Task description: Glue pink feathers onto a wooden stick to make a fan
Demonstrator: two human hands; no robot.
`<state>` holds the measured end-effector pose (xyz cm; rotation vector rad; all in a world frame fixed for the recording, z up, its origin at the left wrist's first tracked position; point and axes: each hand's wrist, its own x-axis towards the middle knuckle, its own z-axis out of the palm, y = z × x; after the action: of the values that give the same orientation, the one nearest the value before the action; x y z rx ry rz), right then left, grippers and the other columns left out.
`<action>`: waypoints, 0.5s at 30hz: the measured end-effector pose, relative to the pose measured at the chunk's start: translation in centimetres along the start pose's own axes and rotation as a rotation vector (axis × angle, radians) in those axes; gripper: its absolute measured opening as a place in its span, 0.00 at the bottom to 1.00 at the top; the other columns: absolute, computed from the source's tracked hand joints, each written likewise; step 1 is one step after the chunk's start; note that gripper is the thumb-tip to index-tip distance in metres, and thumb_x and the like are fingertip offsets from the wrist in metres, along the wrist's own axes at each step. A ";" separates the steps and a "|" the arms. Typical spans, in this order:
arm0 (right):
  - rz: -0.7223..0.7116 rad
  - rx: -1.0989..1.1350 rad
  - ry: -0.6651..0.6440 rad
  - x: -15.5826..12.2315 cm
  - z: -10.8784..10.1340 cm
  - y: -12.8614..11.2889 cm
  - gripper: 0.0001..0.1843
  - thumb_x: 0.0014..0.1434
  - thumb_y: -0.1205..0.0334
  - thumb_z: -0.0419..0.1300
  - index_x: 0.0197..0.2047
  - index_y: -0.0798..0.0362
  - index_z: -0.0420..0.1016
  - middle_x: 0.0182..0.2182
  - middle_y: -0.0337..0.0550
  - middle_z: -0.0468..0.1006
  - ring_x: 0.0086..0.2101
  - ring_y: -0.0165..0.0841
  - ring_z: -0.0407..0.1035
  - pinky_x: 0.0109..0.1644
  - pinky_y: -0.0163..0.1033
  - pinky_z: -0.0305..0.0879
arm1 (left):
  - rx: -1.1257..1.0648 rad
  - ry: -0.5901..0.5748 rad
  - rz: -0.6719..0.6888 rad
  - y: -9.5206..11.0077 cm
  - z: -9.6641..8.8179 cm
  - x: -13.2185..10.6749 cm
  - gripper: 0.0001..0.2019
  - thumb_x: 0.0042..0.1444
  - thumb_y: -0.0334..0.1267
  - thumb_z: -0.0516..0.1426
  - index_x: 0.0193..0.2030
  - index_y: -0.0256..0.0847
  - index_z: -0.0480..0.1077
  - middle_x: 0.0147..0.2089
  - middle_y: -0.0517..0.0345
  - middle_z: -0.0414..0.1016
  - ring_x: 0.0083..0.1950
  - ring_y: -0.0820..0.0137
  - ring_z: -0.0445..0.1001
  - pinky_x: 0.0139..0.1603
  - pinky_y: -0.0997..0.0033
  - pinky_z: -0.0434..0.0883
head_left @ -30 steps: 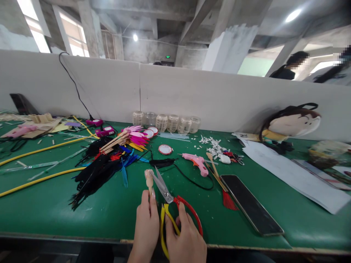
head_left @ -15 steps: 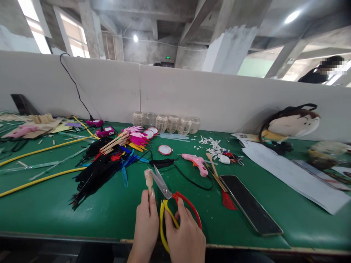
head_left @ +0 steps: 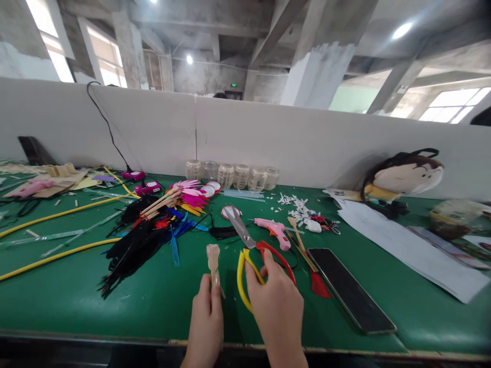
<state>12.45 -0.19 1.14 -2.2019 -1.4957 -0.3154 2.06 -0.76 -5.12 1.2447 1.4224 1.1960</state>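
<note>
Near the front of the green table, my left hand [head_left: 208,312] is closed on the lower end of a short pale stick with a wider, lumpy top [head_left: 213,254], held upright. The exact kind of this piece I cannot make out. To its right, my right hand [head_left: 275,294] grips a pair of scissors [head_left: 251,246] by the handles, one red and one yellow. The blades are together or nearly so, point up and to the left, and stand apart from the stick. Beyond the blades lies a red-rimmed white round lid [head_left: 231,212].
Black feathers [head_left: 134,250] and pink-feathered sticks [head_left: 169,197] lie left. A pink glue gun [head_left: 274,230], white scraps [head_left: 299,207] and a phone [head_left: 351,289] lie right. Glass jars [head_left: 241,176] line the white partition [head_left: 291,138]. Yellow tubing [head_left: 57,207] crosses the left side.
The scissors have moved right, away from the stick, and their blades have closed. My left hand has lowered slightly, still gripping the stick.
</note>
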 end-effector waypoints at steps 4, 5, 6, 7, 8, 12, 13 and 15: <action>-0.103 0.032 0.083 -1.1 -0.2 1.5 0.21 0.54 0.54 0.52 0.46 0.59 0.71 0.27 0.43 0.77 0.25 0.33 0.72 0.22 0.32 0.62 | -0.086 -0.008 -0.006 -0.2 0.0 0.4 0.17 0.55 0.52 0.45 0.32 0.40 0.62 0.20 0.66 0.56 0.22 0.74 0.55 0.23 0.76 0.55; -0.142 0.047 0.099 -1.7 -0.1 1.9 0.21 0.54 0.54 0.51 0.45 0.59 0.71 0.26 0.43 0.77 0.24 0.32 0.71 0.22 0.32 0.62 | -0.114 -0.001 -0.010 -0.3 0.0 0.5 0.17 0.55 0.53 0.46 0.31 0.40 0.63 0.21 0.66 0.56 0.22 0.75 0.55 0.23 0.76 0.55; -0.181 0.064 0.113 -2.3 0.0 2.4 0.22 0.55 0.53 0.50 0.45 0.59 0.72 0.25 0.43 0.76 0.23 0.31 0.71 0.21 0.31 0.62 | -0.144 0.005 -0.016 -0.4 0.0 0.6 0.18 0.54 0.53 0.47 0.31 0.40 0.63 0.21 0.66 0.57 0.22 0.75 0.55 0.23 0.77 0.55; -0.220 0.079 0.121 -2.8 0.1 2.8 0.22 0.56 0.52 0.49 0.44 0.59 0.72 0.23 0.43 0.76 0.22 0.30 0.70 0.20 0.31 0.62 | -0.173 0.011 -0.025 -0.5 0.0 0.6 0.18 0.53 0.54 0.47 0.32 0.40 0.63 0.21 0.66 0.57 0.23 0.75 0.55 0.23 0.77 0.56; -0.254 0.089 0.126 -3.4 0.2 3.2 0.23 0.56 0.51 0.48 0.44 0.60 0.72 0.22 0.42 0.75 0.21 0.30 0.70 0.20 0.30 0.61 | -0.198 0.017 -0.036 -0.6 0.1 0.7 0.19 0.53 0.55 0.48 0.32 0.40 0.64 0.22 0.66 0.57 0.23 0.75 0.55 0.24 0.77 0.56; -0.344 0.066 0.107 -5.2 0.5 4.2 0.28 0.60 0.47 0.41 0.44 0.61 0.71 0.20 0.42 0.73 0.17 0.28 0.67 0.17 0.30 0.59 | -0.255 0.036 -0.079 -0.8 0.1 0.8 0.21 0.50 0.58 0.50 0.34 0.39 0.65 0.23 0.65 0.60 0.23 0.75 0.56 0.24 0.77 0.57; -0.335 0.055 0.108 -5.5 0.6 4.2 0.30 0.60 0.47 0.39 0.44 0.61 0.71 0.20 0.42 0.72 0.16 0.28 0.67 0.16 0.30 0.59 | -0.260 0.039 -0.079 -0.8 0.1 0.8 0.21 0.49 0.58 0.50 0.34 0.39 0.65 0.24 0.64 0.61 0.24 0.75 0.57 0.24 0.77 0.58; -0.299 0.042 0.120 -6.1 0.8 4.1 0.32 0.61 0.47 0.35 0.44 0.61 0.71 0.21 0.42 0.72 0.16 0.28 0.66 0.16 0.31 0.58 | -0.260 0.039 -0.070 -0.7 0.1 0.8 0.21 0.50 0.57 0.50 0.34 0.39 0.65 0.25 0.63 0.62 0.24 0.75 0.57 0.25 0.77 0.58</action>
<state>13.85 -6.03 -3.20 -1.8895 -1.7468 -0.4976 1.96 -0.03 -5.85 0.9897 1.2808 1.3161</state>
